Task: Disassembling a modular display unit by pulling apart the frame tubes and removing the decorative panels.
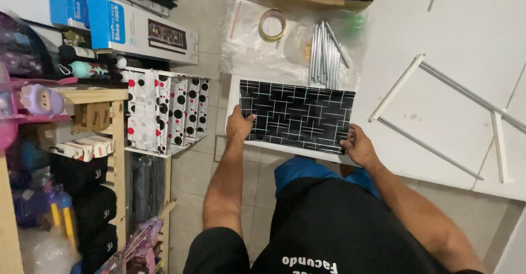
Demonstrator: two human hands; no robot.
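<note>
— Left hand: how is it placed?

— It is laid on the left edge of the black patterned panel, fingers curled over the rim so that the edge is gripped.

— And the right hand?

— The panel's lower right corner is pinched by it, thumb on top (the fingers underneath cannot be seen). The panel is thus held flat between both hands, above the floor and just in front of the knees.

— What is seen around the panel?

— Just beyond its far edge, a bundle of metal rods is laid on clear plastic bags, with a roll of tape to the left of the rods. Right of the panel, a frame of white bars and thin rods is spread on a white sheet. Left of the panel, a polka-dot fabric organiser is stood on a wooden shelf, and a blue and white box is set behind that
</note>
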